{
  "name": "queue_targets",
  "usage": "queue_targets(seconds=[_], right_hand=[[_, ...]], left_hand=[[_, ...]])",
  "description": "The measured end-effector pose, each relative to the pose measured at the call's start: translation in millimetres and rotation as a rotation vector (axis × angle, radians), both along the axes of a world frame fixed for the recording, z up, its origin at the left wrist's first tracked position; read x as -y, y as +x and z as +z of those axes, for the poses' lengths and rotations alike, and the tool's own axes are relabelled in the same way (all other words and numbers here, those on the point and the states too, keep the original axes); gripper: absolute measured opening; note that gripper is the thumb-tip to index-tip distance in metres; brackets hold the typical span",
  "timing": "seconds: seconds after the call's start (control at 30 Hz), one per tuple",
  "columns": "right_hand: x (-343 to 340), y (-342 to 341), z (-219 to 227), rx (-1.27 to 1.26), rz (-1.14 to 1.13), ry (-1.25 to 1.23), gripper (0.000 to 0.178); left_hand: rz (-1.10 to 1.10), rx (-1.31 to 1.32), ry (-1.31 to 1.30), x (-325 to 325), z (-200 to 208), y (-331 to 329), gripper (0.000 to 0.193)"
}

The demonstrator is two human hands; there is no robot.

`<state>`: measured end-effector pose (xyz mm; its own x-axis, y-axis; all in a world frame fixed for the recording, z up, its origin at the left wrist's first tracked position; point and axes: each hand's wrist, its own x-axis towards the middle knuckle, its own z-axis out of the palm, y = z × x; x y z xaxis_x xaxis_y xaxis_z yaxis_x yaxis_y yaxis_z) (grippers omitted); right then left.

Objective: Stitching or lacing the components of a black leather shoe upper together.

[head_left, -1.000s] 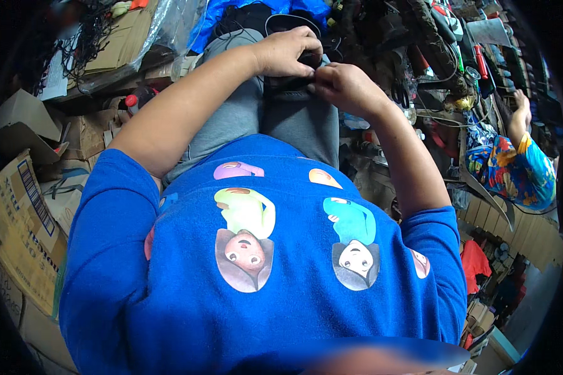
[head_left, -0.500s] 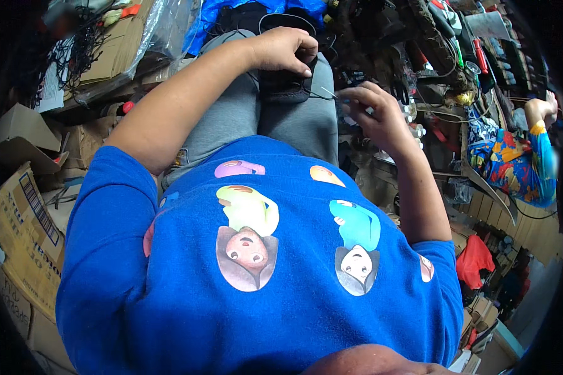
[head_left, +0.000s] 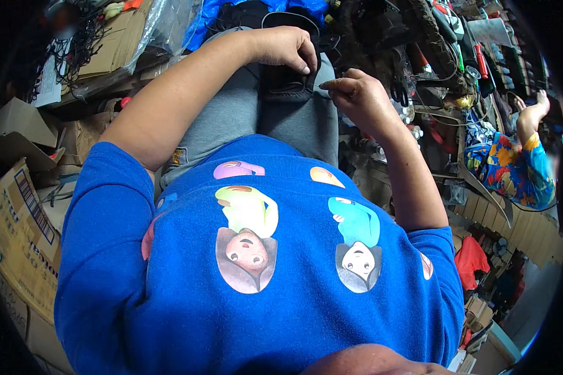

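A black stitched article (head_left: 288, 92), perhaps a shoe or a small bag, lies across my thighs. My left hand (head_left: 284, 49) is closed on its upper edge, thumb and fingers pinched together. Close by on the right, my right hand (head_left: 364, 99) is closed too, with thumb and forefinger pinching a thin needle-like tool beside the article's right side. The tool is mostly hidden by the fingers. Dark rounded rim (head_left: 291, 17) of something stands just past my left hand. Grey trousers (head_left: 225, 109) cover my legs under the article.
Cardboard boxes (head_left: 22, 134) stand at the left, below flat cardboard and clear plastic sheeting (head_left: 162, 37). Tools, including a red-handled one (head_left: 481, 60), crowd the far right. Another person in a colourful shirt (head_left: 510, 162) is at the right edge. A red cloth (head_left: 471, 261) hangs lower right.
My right hand has moved left and farther away, nearer the black article, its fingers closing together. My left hand stays nearly in place. The other person's arm has shifted.
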<state>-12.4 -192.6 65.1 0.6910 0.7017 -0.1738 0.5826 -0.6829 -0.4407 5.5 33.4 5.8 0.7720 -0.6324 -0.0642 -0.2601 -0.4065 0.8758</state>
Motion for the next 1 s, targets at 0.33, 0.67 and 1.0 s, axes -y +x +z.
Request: queue_targets(seconds=[0.33,0.67,1.0], right_hand=[[-4.5,16.4,-15.5,-0.088,0.012,0.051,0.02],[-0.2,25.7,-44.6,-0.594,-0.153,0.274,0.019],[-0.3,-10.5,-35.4,-0.044,-0.118,0.265,0.022]], left_hand=[[0.021,-0.012,0.039,1.3,-1.7,1.8,0.018],[-0.036,0.116,0.063,-3.5,-3.2,-0.6,0.03],[0.495,0.484,0.094,-21.9,4.1,-57.6,0.047]])
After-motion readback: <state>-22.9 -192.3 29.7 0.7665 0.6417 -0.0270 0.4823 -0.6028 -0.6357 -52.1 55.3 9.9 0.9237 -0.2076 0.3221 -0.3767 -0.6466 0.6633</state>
